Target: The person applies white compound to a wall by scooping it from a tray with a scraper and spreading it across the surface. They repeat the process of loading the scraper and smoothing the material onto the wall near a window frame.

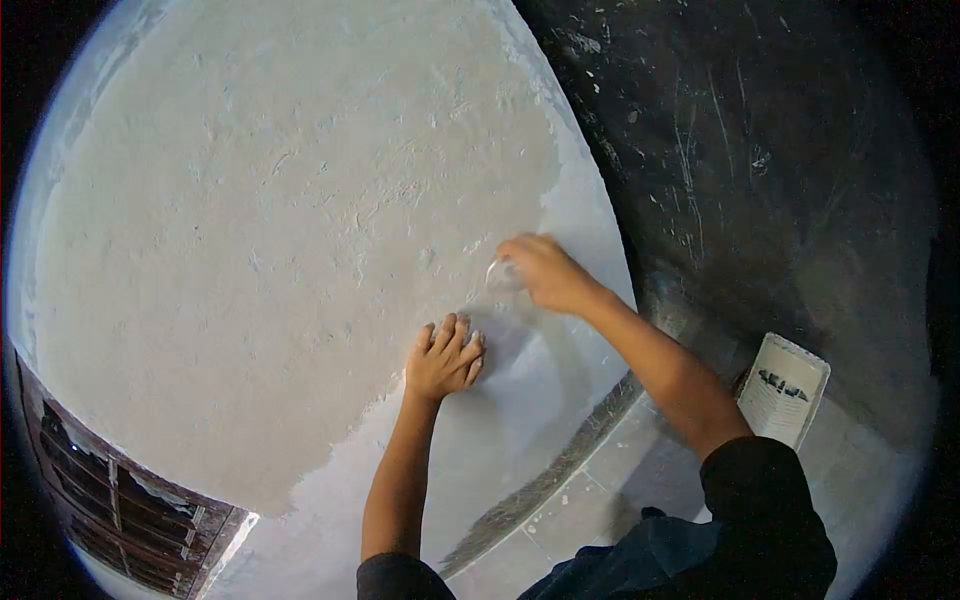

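Note:
My left hand rests on the painted wall, its fingers bent a little and spread apart, with nothing visible in them. Up and to the right of it, my right hand is closed against the wall, blurred by motion. A pale, whitish edge shows at its fingers; its kind is too smeared to make out. Around both hands the surface changes from a rough, beige, flaking area to a smoother white one.
A paint tray with whitish paint and dark marks sits to the right, partly behind my right arm. A dark, scratched surface fills the upper right. Grey tiles lie below. A wooden window with bars is at lower left.

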The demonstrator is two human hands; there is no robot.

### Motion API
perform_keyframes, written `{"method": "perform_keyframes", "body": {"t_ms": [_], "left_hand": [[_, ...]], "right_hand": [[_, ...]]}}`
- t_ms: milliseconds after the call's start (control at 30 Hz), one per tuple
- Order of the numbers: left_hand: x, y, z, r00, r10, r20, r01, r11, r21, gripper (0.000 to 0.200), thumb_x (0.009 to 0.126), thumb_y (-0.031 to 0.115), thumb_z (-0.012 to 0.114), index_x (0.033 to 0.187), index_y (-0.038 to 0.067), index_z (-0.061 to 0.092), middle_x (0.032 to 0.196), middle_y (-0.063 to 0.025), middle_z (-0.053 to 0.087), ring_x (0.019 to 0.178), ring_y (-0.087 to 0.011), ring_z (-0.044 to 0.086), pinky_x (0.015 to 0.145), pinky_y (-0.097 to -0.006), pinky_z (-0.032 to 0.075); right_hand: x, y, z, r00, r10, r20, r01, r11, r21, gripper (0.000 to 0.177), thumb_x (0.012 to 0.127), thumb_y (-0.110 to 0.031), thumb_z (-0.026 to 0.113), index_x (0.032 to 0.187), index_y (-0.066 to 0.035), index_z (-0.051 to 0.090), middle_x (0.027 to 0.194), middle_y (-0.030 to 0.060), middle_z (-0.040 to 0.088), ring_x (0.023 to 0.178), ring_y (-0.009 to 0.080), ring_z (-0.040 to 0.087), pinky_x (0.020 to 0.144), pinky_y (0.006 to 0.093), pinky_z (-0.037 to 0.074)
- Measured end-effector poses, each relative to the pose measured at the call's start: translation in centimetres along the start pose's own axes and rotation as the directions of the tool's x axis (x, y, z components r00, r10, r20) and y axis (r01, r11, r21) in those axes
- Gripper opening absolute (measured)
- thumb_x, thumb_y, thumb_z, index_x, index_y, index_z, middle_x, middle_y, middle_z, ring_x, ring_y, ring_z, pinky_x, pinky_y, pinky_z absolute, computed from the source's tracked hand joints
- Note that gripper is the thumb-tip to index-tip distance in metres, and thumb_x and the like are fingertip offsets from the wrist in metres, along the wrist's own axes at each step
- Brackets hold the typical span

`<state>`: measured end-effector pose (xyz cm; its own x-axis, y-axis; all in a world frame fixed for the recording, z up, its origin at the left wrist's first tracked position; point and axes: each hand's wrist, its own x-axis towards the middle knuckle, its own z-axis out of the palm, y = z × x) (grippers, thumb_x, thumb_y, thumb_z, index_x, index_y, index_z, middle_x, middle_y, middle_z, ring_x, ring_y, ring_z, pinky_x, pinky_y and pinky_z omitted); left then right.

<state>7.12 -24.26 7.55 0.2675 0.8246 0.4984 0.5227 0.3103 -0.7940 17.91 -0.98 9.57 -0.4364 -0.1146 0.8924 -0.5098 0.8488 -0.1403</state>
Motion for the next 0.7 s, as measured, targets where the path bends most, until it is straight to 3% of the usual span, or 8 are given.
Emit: {"method": "perform_keyframes", "body": {"t_ms": [100, 267, 333, 367, 467, 600, 633, 700], "left_hand": [[0.3, 0.5, 0.2, 1.0, 0.006, -0.011, -0.006, 1.0, -0.015, 0.029, 0.081, 0.036, 0.05, 0.104, 0.018, 0.051, 0.114, -0.0079, 0.058, 0.108, -0.0221, 0.054, 0.085, -0.0424, 0.038], [0.5, 0.2, -0.2, 1.0, 0.006, -0.006, -0.006, 1.0, -0.026, 0.029, 0.081, 0.036, 0.051, 0.104, 0.019, 0.051, 0.114, -0.0077, 0.058, 0.107, -0.0219, 0.054, 0.085, -0.0422, 0.038], [0.6, 0.2, 0.0, 1.0, 0.001, -0.022, -0.001, 1.0, -0.025, 0.029, 0.081, 0.036, 0.051, 0.104, 0.019, 0.051, 0.114, -0.0075, 0.058, 0.107, -0.0219, 0.054, 0.085, -0.0421, 0.038], [0.6, 0.3, 0.3, 1.0, 0.005, -0.014, -0.006, 1.0, -0.016, 0.033, 0.079, 0.036, 0.054, 0.105, 0.018, 0.051, 0.115, -0.0082, 0.057, 0.109, -0.0237, 0.052, 0.086, -0.0437, 0.037], [0.0, 0.5, 0.6, 1.0, 0.022, 0.004, -0.022, 1.0, -0.007, 0.036, 0.076, 0.036, 0.058, 0.106, 0.017, 0.05, 0.117, -0.0089, 0.056, 0.111, -0.0253, 0.051, 0.087, -0.0454, 0.037], [0.1, 0.5, 0.6, 1.0, 0.013, -0.004, -0.013, 1.0, -0.016, 0.036, 0.077, 0.036, 0.058, 0.107, 0.017, 0.05, 0.117, -0.0089, 0.056, 0.111, -0.025, 0.051, 0.086, -0.0455, 0.037], [0.1, 0.7, 0.6, 1.0, 0.013, -0.003, -0.013, 1.0, -0.015, 0.036, 0.077, 0.036, 0.058, 0.107, 0.017, 0.05, 0.117, -0.0089, 0.056, 0.111, -0.025, 0.051, 0.086, -0.0455, 0.037], [0.2, 1.0, 0.8, 1.0, 0.012, -0.018, -0.012, 1.0, -0.023, 0.034, 0.078, 0.035, 0.058, 0.106, 0.018, 0.051, 0.116, -0.0087, 0.056, 0.11, -0.025, 0.051, 0.087, -0.0452, 0.037]], "right_hand": [[-0.8, 3.5, -2.1, 0.879, 0.191, -0.437, -0.2, 0.979, 0.028, 0.03, 0.072, 0.009, 0.052, 0.1, -0.001, 0.052, 0.098, 0.0181, 0.058, 0.096, 0.0378, 0.056, 0.084, 0.0439, 0.044], [-1.4, 2.3, 0.5, 0.967, 0.168, -0.193, -0.125, 0.968, 0.216, 0.03, 0.074, 0.007, 0.056, 0.103, -0.001, 0.051, 0.098, 0.0195, 0.058, 0.098, 0.0388, 0.055, 0.085, 0.0424, 0.043], [-2.6, 4.9, 1.0, 0.797, 0.297, -0.526, -0.268, 0.954, 0.132, 0.03, 0.075, 0.008, 0.053, 0.104, -0.001, 0.05, 0.097, 0.0168, 0.059, 0.096, 0.0318, 0.059, 0.083, 0.0383, 0.045], [-3.4, 6.5, 0.8, 0.656, 0.491, -0.573, -0.461, 0.862, 0.211, 0.032, 0.077, 0.008, 0.052, 0.107, -0.002, 0.05, 0.099, 0.0161, 0.06, 0.097, 0.0282, 0.058, 0.085, 0.0382, 0.045], [-4.8, 5.2, 2.9, 0.538, 0.616, -0.575, -0.413, 0.788, 0.458, 0.031, 0.079, 0.003, 0.056, 0.109, -0.002, 0.049, 0.1, 0.0197, 0.059, 0.1, 0.0365, 0.056, 0.085, 0.0424, 0.043], [-4.0, 2.8, 5.4, 0.688, 0.515, -0.511, -0.401, 0.857, 0.324, 0.032, 0.082, -0.004, 0.058, 0.112, -0.002, 0.048, 0.103, 0.0197, 0.058, 0.098, 0.034, 0.056, 0.086, 0.0388, 0.044], [-4.4, 4.6, 5.5, 0.507, 0.696, -0.509, -0.48, 0.718, 0.503, 0.033, 0.082, -0.004, 0.058, 0.113, -0.002, 0.048, 0.104, 0.0179, 0.057, 0.1, 0.0307, 0.056, 0.087, 0.0376, 0.043], [-6.0, 5.7, 5.1, 0.418, 0.713, -0.562, -0.454, 0.701, 0.551, 0.034, 0.081, -0.004, 0.059, 0.114, -0.002, 0.048, 0.104, 0.0171, 0.057, 0.1, 0.0297, 0.056, 0.087, 0.0375, 0.043]]}}
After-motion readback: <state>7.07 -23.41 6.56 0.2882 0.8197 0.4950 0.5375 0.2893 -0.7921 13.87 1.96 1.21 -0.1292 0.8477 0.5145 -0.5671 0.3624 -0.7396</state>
